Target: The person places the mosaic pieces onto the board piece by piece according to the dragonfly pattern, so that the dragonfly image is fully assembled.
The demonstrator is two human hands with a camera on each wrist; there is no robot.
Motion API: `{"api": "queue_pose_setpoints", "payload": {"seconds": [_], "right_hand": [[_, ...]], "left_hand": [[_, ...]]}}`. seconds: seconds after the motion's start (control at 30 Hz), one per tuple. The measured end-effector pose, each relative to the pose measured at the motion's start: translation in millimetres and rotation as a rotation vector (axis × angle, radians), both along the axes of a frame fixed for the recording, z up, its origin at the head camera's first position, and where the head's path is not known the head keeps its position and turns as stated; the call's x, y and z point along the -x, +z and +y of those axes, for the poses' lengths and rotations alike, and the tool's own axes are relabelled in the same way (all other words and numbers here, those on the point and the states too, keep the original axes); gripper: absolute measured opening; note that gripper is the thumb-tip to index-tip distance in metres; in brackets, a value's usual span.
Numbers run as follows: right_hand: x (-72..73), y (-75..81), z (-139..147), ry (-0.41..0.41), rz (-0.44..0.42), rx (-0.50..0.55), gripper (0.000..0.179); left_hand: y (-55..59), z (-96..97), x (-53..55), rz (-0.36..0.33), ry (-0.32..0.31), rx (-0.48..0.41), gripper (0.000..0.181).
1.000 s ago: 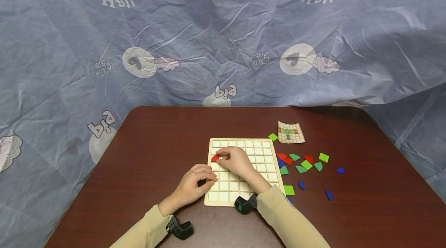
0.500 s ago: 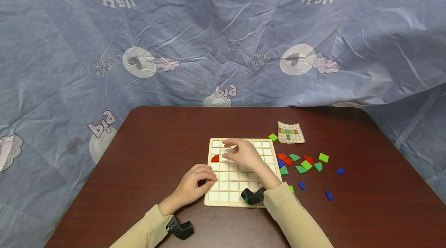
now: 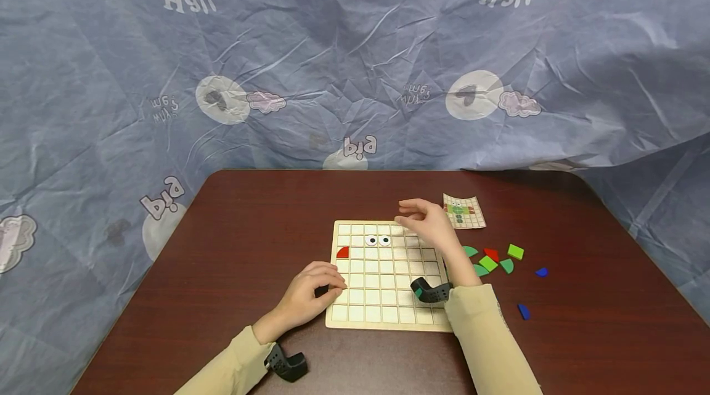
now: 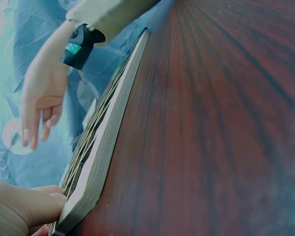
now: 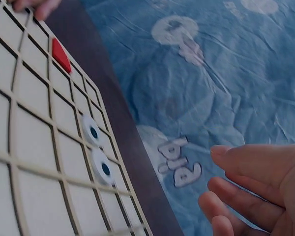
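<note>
My left hand (image 3: 313, 293) rests on the left edge of the pale gridded wooden board (image 3: 371, 296), fingertips and thumb lying over the rim. In the left wrist view, the left hand (image 4: 27, 206) shows at the board's edge. My right hand (image 3: 429, 222) is raised over the board's far right corner, and the right wrist view shows its fingers (image 5: 255, 164) loosely bent with nothing between them. A red quarter-circle piece (image 3: 343, 252) lies in a left-column cell. Two round eye pieces (image 3: 378, 240) sit side by side in the second row.
A pattern card (image 3: 470, 216) lies behind the board's right corner. To the right are several loose pieces: green quarter circles (image 3: 506, 265), lime squares (image 3: 515, 251), a red piece (image 3: 490, 254) and blue pieces (image 3: 524, 311). A patterned cloth (image 3: 355, 74) hangs behind the table.
My right hand has let go of the red quarter-circle piece and moved right and away across the board, uncovering the two eye pieces. The left hand has stayed still.
</note>
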State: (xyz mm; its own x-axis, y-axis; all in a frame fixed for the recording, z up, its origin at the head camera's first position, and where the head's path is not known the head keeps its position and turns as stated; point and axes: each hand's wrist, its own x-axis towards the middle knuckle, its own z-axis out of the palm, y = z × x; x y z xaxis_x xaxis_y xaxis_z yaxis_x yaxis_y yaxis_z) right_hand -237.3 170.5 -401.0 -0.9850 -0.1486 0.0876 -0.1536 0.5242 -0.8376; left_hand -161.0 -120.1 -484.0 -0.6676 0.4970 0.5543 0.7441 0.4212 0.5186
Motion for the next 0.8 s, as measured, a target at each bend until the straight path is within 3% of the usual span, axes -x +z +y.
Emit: {"api": "queue_pose_setpoints", "payload": {"seconds": [0.5, 0.8], "right_hand": [[13.2, -25.2, 52.0, -0.249, -0.020, 0.018, 0.046], [17.3, -40.6, 62.3, -0.281, -0.024, -0.045, 0.043]], "left_hand": [[-1.7, -0.2, 0.7, 0.010, -0.001, -0.004, 0.007], [-1.0, -0.5, -0.3, -0.022, 0.009, 0.001, 0.008]]}}
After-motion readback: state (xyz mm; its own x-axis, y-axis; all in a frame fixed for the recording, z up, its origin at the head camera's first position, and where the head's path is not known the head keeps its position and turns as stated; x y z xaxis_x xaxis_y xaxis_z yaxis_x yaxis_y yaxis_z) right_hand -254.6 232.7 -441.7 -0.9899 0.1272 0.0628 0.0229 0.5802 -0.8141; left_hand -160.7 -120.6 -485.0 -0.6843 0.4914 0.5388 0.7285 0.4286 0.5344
